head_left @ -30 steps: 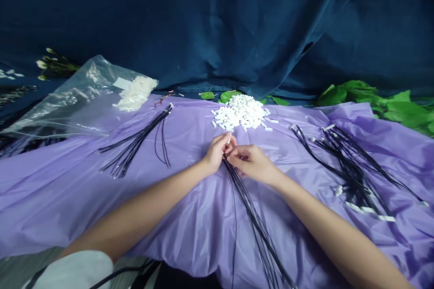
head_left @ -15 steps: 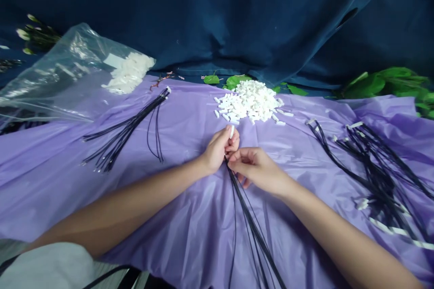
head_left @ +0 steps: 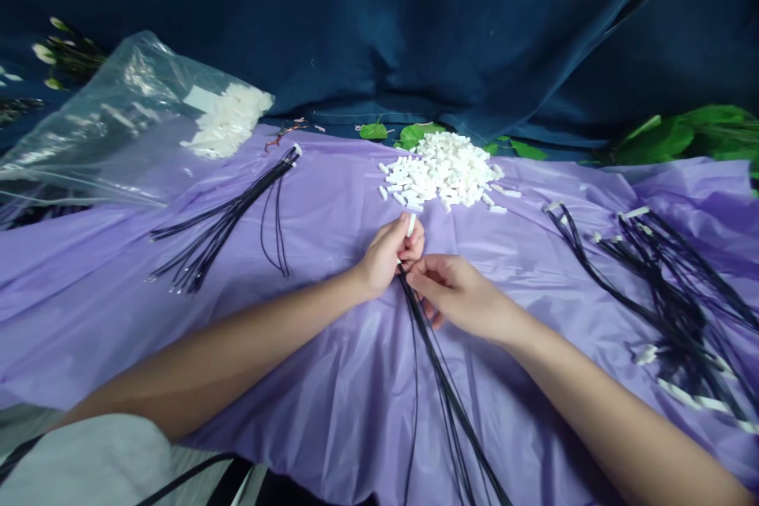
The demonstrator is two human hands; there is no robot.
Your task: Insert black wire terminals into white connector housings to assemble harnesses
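My left hand (head_left: 388, 254) is closed near the middle of the purple sheet, with a small white plastic piece (head_left: 411, 224) pinched upright between thumb and forefinger. The upper end of a bundle of black cords (head_left: 436, 364) also lies in its curled fingers. Just to the right, my right hand (head_left: 454, 288) is closed, thumb and forefinger pinching at the top of these cords. What exactly sits between its fingertips is hidden. From both hands the cords run down past the front edge. Beyond the hands lies a heap of small white plastic pieces (head_left: 451, 168).
A purple sheet (head_left: 332, 213) covers the table. At the left are a clear bag (head_left: 142, 87) holding white pieces and a bundle of black cords (head_left: 237, 205). More black cords with white ends (head_left: 664, 292) lie right. Green leaves (head_left: 681, 134) line the back, before a dark blue curtain (head_left: 356, 24).
The view has shifted slightly. Both hands stay together at the top of the cords, with the white piece still in the left fingers; their grips look almost the same.
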